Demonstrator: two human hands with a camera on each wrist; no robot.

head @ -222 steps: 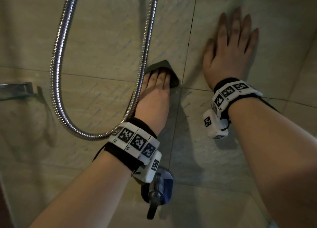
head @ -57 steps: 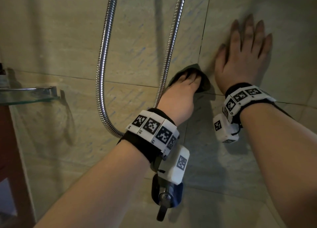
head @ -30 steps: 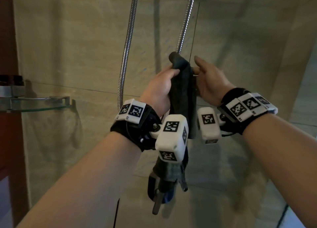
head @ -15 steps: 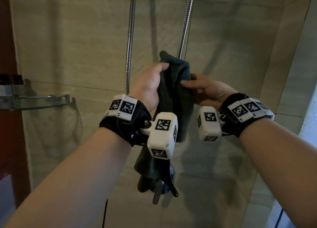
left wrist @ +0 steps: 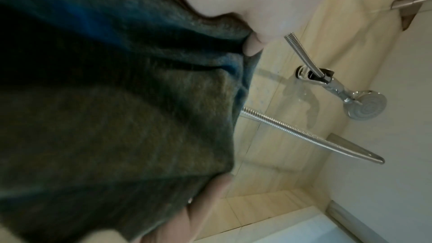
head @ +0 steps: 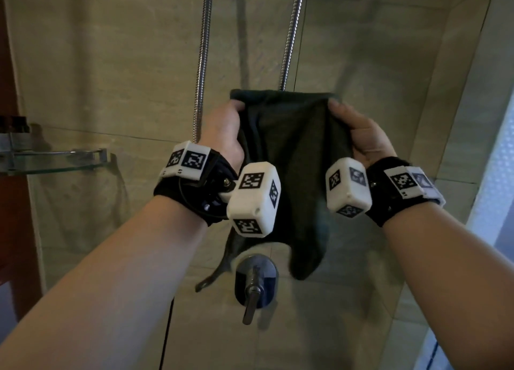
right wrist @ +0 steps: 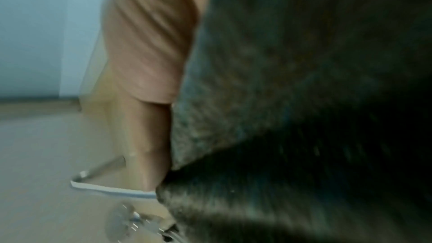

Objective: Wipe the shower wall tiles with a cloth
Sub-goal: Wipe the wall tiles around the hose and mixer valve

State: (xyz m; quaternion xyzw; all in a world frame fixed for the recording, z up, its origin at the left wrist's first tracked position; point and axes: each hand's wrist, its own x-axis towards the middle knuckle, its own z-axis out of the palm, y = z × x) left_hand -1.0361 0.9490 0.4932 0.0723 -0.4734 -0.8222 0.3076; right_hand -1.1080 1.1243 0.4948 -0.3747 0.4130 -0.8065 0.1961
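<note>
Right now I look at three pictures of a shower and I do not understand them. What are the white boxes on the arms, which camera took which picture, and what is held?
No machine here: a person works with two bare hands. The white boxes strapped at the wrists are small cameras with printed marker patterns. The wide picture comes from a camera on the person's head. The other two come from those wrist cameras, so they look along the hand, very close and blurred.

The left hand and the right hand each grip an upper corner of a dark cloth, spread between them in front of the tiled wall. In the left wrist view the fingers pinch its edge.

On the wall: two stretches of metal hose, a tap handle, a glass shelf and, seen from the left wrist, the shower head.
</note>
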